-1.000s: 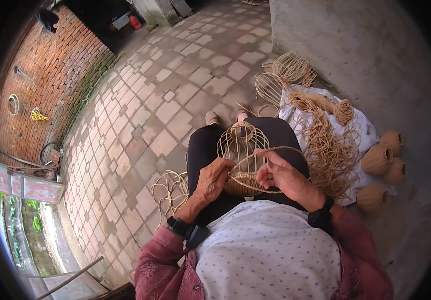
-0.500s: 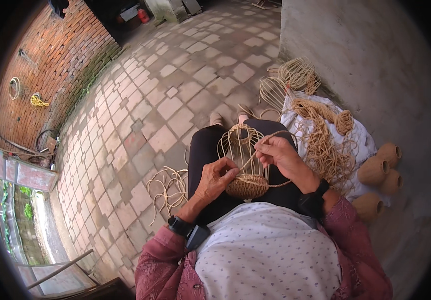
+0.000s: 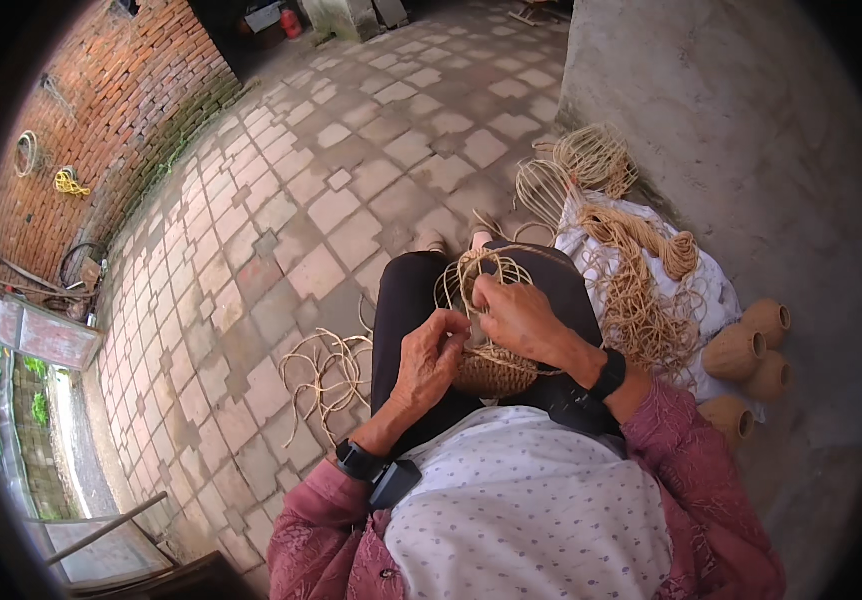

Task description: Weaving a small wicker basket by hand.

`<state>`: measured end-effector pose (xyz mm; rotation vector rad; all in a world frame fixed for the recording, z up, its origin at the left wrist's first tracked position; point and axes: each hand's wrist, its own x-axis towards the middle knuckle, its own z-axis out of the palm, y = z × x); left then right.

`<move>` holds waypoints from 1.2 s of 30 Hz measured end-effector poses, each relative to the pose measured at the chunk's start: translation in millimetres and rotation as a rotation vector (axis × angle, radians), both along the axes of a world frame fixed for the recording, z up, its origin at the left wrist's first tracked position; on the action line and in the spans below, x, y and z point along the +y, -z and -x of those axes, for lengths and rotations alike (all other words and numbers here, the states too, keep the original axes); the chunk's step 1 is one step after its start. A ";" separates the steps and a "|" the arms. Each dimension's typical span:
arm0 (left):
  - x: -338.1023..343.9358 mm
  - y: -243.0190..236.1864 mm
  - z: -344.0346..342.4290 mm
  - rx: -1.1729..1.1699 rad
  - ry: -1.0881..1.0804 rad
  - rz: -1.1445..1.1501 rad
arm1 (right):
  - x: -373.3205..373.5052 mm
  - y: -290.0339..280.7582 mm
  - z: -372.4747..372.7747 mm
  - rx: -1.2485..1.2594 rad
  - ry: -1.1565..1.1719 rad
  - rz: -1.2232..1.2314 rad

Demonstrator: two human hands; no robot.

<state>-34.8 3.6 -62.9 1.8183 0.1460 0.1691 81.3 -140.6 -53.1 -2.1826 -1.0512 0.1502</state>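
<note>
A partly woven basket rests in my lap, its lower part a tight tan weave. Thin pale ribs curve up from the weave and gather in a loop on the far side. At the basket's left side, my left hand is closed, thumb and fingers pinching at the ribs. My right hand reaches across the ribs with bent fingers closed on a tan cord, close to the left fingertips. The back of that hand covers part of the weave and most of the cord's grip point.
Tangled tan cord lies on a white cloth to the right, beside several small round woven pots. Behind it sits a bundle of ribbed frames. Loose strands lie on the paving at left. A grey wall rises at right.
My right hand has moved left and inward over the ribs, drawing the cord from the basket's right side toward my left hand. The left hand stays nearly in place.
</note>
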 end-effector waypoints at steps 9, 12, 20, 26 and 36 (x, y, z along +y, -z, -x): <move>-10.7 -29.4 -19.7 0.070 0.139 -0.430 | -84.7 2.0 10.8 0.304 0.271 0.018; -14.5 -24.2 -25.3 0.090 0.165 -0.494 | -93.9 16.3 -7.1 0.653 0.299 -0.053; -28.6 -30.1 -25.5 -0.003 0.085 -0.662 | -45.6 28.1 -22.1 0.347 0.200 -0.018; -26.2 -24.3 -30.4 -0.138 0.156 -0.620 | -107.9 39.6 -23.1 0.570 0.309 -0.331; -35.1 -29.5 -37.6 0.045 0.223 -0.667 | -48.2 39.4 -48.7 1.083 0.144 -0.660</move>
